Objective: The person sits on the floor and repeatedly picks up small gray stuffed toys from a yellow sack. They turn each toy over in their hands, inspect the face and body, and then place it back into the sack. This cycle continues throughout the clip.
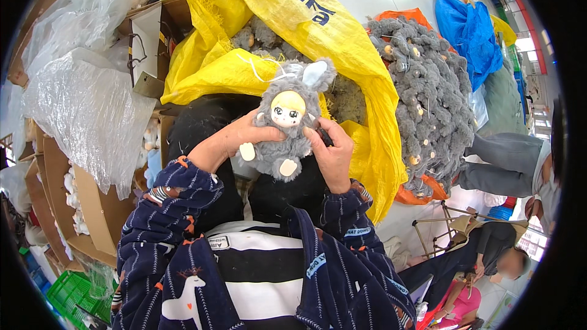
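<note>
A grey furry plush doll (pixel 279 141) with a yellow-fringed doll face, long ears and cream feet is held upright over my lap. My left hand (pixel 247 132) is closed around its side, with the thumb across its belly below the face. My right hand (pixel 330 150) is at the doll's other side, thumb and fingertips by its arm. A small black object (pixel 324 137) shows between the fingers of that hand; its kind is mostly hidden. Loose white threads (pixel 260 68) rise by the doll's ear.
A yellow woven sack (pixel 361 85) with grey plush pieces lies open beyond my knees. To the right stands a heaped pile of grey plush dolls (pixel 428 104). Cardboard boxes (pixel 101 208) and clear plastic sheeting (pixel 85 110) are on the left. Other people sit and stand at right.
</note>
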### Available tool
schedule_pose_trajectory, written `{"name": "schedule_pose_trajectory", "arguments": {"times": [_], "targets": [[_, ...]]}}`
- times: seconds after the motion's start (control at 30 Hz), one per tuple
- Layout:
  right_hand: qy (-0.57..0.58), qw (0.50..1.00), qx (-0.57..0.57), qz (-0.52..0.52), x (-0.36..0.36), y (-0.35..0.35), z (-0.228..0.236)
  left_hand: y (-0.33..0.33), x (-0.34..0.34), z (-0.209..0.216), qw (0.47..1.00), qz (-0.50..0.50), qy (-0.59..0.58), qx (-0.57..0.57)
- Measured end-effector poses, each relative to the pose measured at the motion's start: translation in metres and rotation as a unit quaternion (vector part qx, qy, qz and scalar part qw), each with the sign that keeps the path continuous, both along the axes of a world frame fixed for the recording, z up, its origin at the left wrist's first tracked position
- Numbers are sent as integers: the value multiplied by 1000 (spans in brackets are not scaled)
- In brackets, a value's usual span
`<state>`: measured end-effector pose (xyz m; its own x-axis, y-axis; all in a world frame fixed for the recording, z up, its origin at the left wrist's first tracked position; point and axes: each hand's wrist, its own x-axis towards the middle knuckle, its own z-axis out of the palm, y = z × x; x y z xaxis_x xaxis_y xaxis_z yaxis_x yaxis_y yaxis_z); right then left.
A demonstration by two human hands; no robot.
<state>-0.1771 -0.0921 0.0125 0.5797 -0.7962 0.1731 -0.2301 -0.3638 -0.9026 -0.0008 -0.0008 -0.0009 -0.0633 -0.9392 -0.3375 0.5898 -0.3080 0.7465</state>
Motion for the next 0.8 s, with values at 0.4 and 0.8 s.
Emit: {"name": "schedule_pose_trajectory", "arguments": {"times": [0.4, 0.8], "targets": [[72, 995, -67, -15, -5, 5, 18, 0, 0, -2, 1000, 12, -26, 4], [118, 980, -153, 55, -14, -8, 23, 1, 0, -6, 998, 10, -54, 4]]}}
